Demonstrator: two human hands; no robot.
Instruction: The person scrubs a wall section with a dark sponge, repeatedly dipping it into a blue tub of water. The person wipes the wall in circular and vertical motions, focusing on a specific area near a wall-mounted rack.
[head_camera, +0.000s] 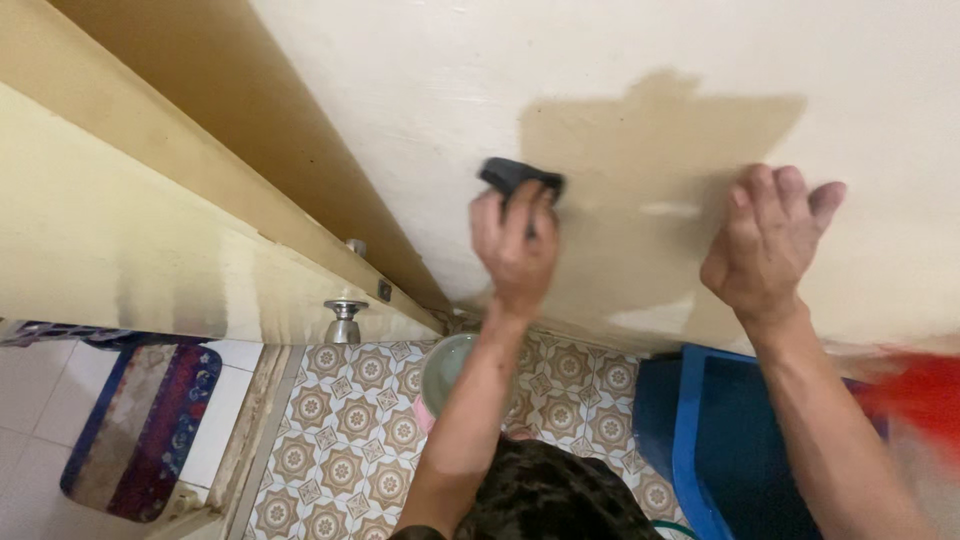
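Open door (150, 230) bounds the left; bare wall (620, 60) above lies free.

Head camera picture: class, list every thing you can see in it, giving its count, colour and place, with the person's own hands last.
Painted wall: one, cream, with a darker tan wet-looking patch in the middle.
Open wooden door: one, pale yellow, left side.
Round metal door knob: one, silver, on the door edge.
Patterned floor tiles: many, beige and brown, below.
Striped floor mat: one, blue, red and tan, lower left.
Round bowl: one, pale green, on the tiles.
Plastic tub: one, blue, lower right.
Blurred red thing: one, right edge, kind unclear.
Dark cloth: one, black, pressed to the wall.
Left hand: holds the cloth.
Right hand: flat on the wall.
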